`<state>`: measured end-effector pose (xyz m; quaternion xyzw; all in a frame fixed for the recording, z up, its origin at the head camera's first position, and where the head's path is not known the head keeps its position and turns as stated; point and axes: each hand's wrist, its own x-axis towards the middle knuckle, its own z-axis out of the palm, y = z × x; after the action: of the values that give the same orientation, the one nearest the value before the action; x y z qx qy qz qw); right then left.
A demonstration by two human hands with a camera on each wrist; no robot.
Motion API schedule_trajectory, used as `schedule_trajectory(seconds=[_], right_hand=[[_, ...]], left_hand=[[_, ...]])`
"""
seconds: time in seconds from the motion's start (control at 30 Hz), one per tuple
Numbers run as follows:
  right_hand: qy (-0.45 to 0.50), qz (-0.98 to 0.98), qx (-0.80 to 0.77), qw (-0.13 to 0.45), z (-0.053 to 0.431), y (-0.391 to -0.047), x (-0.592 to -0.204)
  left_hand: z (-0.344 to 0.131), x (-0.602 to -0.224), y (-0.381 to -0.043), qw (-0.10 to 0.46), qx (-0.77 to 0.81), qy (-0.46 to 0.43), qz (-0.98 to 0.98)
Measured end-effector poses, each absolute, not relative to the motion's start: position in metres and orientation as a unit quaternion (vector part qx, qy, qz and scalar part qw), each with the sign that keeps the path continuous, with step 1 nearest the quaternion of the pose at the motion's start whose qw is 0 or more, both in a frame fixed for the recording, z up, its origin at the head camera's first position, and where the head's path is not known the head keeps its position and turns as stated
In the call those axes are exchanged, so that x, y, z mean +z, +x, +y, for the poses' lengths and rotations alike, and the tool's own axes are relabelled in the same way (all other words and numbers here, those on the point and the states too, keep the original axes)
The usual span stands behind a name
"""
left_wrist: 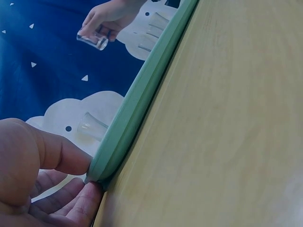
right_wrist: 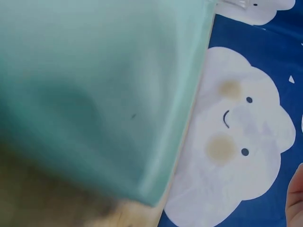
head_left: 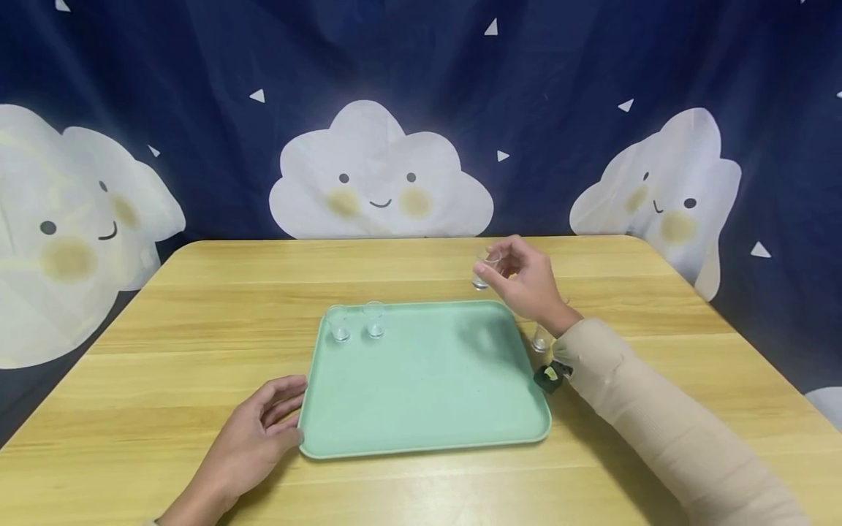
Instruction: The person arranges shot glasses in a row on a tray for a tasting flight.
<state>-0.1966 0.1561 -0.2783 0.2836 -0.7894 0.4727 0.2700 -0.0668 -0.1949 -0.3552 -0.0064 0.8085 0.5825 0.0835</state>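
My right hand [head_left: 522, 281] pinches a small clear shot glass [head_left: 481, 280] between thumb and fingers, above the table just beyond the far right corner of a pale green tray [head_left: 434, 387]. In the left wrist view, the held glass [left_wrist: 93, 40] is tilted. My left hand [head_left: 253, 431] is at the tray's left side near the front corner, gripping its rim [left_wrist: 118, 135] between thumb and fingers. Two similar glasses, one at the far left corner [head_left: 339, 325] and one beside it [head_left: 375, 321], stand upright on the tray. Only part of my right hand [right_wrist: 295, 198] enters the right wrist view.
Right of the tray, close to my right wrist, another glass [head_left: 541, 340] stands on the wooden table [head_left: 197, 321], partly hidden by the arm. A dark wrist strap [head_left: 549, 376] hangs over the tray's right edge. Behind the table hangs a dark blue curtain [head_left: 217, 44] with cloud prints.
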Motion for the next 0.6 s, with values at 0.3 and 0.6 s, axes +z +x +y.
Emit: schedule_trajectory(seconds=[0.3, 0.6], right_hand=[[0.299, -0.772, 0.492, 0.271, 0.143, -0.224, -0.297], [0.294, -0.807, 0.479, 0.18, 0.123, -0.232, -0.3]], left_hand=[[-0.195, -0.357, -0.067, 0.083, 0.584, -0.005, 0.807], [-0.195, -0.357, -0.066, 0.078, 0.587, -0.003, 0.806]])
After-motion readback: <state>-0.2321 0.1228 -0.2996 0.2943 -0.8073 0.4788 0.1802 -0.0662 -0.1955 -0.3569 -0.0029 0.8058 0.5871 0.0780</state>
